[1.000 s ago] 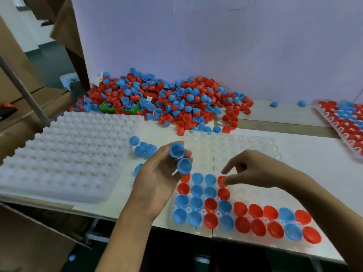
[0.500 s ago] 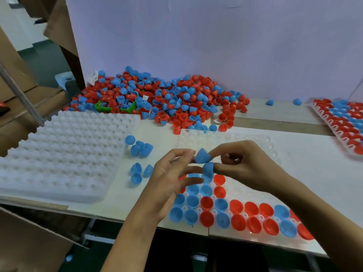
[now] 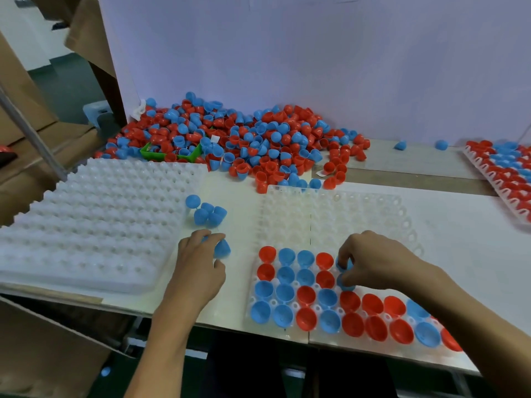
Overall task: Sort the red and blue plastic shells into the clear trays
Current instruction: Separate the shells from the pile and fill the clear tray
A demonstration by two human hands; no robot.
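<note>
Crowding the back of the white table (image 3: 459,239), a large heap of red and blue shells (image 3: 244,145) is piled against the pale wall, with a green bin (image 3: 169,153) half buried in it and two stray blue shells (image 3: 419,145) lying to its right. A stack of empty white trays (image 3: 94,222) is seen at the left, and four loose blue shells (image 3: 207,212) lie just beside it. Two clear trays (image 3: 330,214) are set side by side in front; their near rows are filled with open-side-up shells, the far rows empty. A further filled tray (image 3: 505,168) is partly visible at the right edge. A blue shell (image 3: 222,248) on the table is pinched by the left hand (image 3: 198,268). Another blue shell (image 3: 344,264) is pinched by the curled fingers of the right hand (image 3: 373,262) over a tray pocket, hiding that pocket.
</note>
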